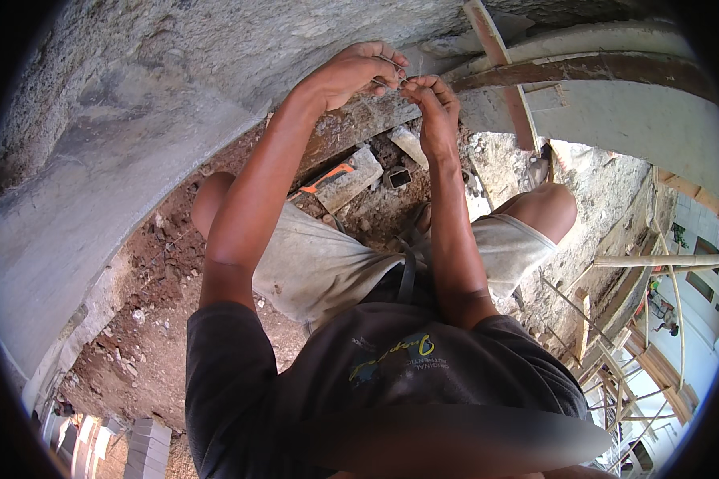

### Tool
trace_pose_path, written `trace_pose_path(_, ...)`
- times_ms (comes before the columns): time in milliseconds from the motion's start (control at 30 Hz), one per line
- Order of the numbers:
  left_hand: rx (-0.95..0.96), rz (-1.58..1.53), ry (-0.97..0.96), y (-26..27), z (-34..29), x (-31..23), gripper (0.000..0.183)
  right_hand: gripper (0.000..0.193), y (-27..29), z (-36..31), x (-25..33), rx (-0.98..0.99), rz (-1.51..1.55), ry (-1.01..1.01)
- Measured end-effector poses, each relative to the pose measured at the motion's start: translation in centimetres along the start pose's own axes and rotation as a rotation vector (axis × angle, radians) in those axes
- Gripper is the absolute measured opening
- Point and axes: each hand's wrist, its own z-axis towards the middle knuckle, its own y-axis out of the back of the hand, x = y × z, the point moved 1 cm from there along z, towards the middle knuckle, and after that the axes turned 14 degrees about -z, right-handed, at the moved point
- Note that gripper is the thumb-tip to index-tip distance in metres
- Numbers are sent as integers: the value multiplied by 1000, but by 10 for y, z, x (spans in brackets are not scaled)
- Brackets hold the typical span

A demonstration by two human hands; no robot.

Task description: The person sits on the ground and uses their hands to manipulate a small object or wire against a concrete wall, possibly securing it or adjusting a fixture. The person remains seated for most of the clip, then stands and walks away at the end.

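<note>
Both my hands are raised at the foot of a rough grey wall, fingertips close together. Between them runs a thin pale strand [399, 72], wire or string; its kind is too fine to tell. My left hand [358, 76] is closed, with fingers bent and pinching the strand. From the other side my right hand [435, 100] pinches it between thumb and fingertips. Below the hands, on the soil between my knees, lies a long orange and dark tool [327, 182] against a grey concrete piece [358, 177]. A square hollow tube end [397, 177] shows beside it.
A wooden batten [499, 56] crosses a curved board [591, 68] at the upper right. The grey wall [168, 88] rises ahead and left. Loose soil and stones [160, 319] lie around me. Bamboo poles [655, 260] and a distant person [663, 310] appear at the right.
</note>
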Motion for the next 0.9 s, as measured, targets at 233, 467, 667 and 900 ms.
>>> trace_pose_path(233,-25,171,-115,-4,2,4,28,7,-2,5,-6,-26,174,30)
trace_pose_path(467,-85,217,-101,-10,4,7,23,8,-5,7,-4,-65,184,57)
trace_pose_path(667,-103,147,-129,-16,5,11,20,9,-7,6,-3,-62,391,47)
trace_pose_path(900,-171,50,-125,-12,2,7,19,10,-11,3,6,4,308,-38)
